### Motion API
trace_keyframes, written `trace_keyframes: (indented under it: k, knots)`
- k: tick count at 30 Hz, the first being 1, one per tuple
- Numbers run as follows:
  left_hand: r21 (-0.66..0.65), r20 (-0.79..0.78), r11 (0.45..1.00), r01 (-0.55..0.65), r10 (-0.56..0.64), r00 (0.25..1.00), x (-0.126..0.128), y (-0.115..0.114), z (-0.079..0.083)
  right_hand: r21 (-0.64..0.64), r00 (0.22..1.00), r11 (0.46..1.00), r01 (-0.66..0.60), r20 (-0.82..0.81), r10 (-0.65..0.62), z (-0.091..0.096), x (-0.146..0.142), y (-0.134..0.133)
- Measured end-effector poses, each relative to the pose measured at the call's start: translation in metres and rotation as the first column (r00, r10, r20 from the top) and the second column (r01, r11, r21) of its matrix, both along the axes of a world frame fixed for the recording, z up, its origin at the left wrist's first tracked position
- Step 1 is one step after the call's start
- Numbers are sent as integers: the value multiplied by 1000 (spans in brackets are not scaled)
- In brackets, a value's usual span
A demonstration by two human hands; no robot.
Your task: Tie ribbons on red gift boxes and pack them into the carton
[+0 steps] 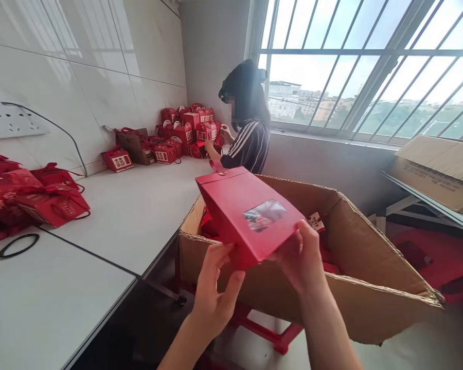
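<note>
A red gift box (pixel 247 205) with a clear window and a ribbon loop at its top is held tilted in front of me. My right hand (pixel 303 254) grips its lower right edge, thumb on the front and the other fingers partly hidden behind. At the lower left corner is my left hand (pixel 216 290); its curved fingertips touch the box's side, while the thumb stands apart below. Beneath the box is a large open cardboard carton (pixel 378 303) with more red items inside, partly hidden.
A white table (pixel 158 205) runs along the left, bearing red boxes (pixel 54 195), a black ring (pixel 18 246) and more red boxes (pixel 185 133) far back. A co-worker (pixel 249 123) handles boxes there. A red stool (pixel 281 341) is under the carton. Flattened cardboard (pixel 435 174) lies at right.
</note>
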State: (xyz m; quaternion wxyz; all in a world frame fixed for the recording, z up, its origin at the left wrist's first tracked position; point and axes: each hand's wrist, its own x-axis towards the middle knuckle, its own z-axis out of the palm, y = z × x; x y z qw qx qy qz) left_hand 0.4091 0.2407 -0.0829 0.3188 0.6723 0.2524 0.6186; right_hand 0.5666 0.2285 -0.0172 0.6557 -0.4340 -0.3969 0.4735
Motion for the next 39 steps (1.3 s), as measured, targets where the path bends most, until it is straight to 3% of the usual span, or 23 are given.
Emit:
trace_keyframes:
  k: [2, 4, 7, 9, 11, 13, 14, 16, 21, 25, 30, 32, 35, 39]
  knots:
    - [148, -175, 989, 1, 25, 984, -2, 13, 4, -20, 999, 1000, -15, -49, 14, 6, 23, 6]
    - [269, -339, 961, -55, 148, 929, -2, 26, 2, -24, 999, 998, 53, 8, -53, 12, 51, 12]
    - [387, -473, 905, -178, 361, 803, 2, 39, -10, -77, 930, 971, 225, 316, -190, 18, 96, 27]
    - [394, -486, 889, -234, 418, 768, 6, 40, -20, -152, 768, 942, 300, 624, -144, 19, 119, 46]
    - [377, -475, 891, -254, 421, 772, 9, 39, -27, -179, 507, 910, 374, 861, -39, 18, 132, 72]
    - [369, -470, 895, -252, 413, 780, 10, 37, -29, -161, 258, 895, 416, 965, 53, 14, 134, 102]
    - [370, -469, 896, -247, 410, 783, 11, 37, -30, -161, 180, 895, 417, 979, 93, 10, 132, 118]
    - [374, -460, 894, -246, 410, 788, 11, 37, -29, -204, 132, 891, 406, 978, 163, 2, 123, 152]
    - [387, -440, 887, -253, 418, 795, 11, 38, -30, -428, 287, 833, 351, 896, 339, -25, 96, 222]
    - [394, -424, 884, -252, 418, 803, 12, 37, -33, -538, 411, 790, 293, 817, 404, -34, 89, 236]
    - [385, -392, 887, -257, 409, 824, 13, 36, -35, -551, 569, 809, 206, 740, 359, -17, 117, 190]
    - [376, -377, 888, -264, 407, 832, 14, 37, -34, -546, 708, 829, 125, 634, 311, -12, 132, 162]
    - [369, -363, 888, -272, 408, 838, 14, 37, -34, -506, 936, 862, 0, 303, 179, -15, 141, 125]
    - [371, -338, 883, -289, 418, 843, 17, 39, -37, -400, 994, 914, -68, 56, 98, -19, 116, 93]
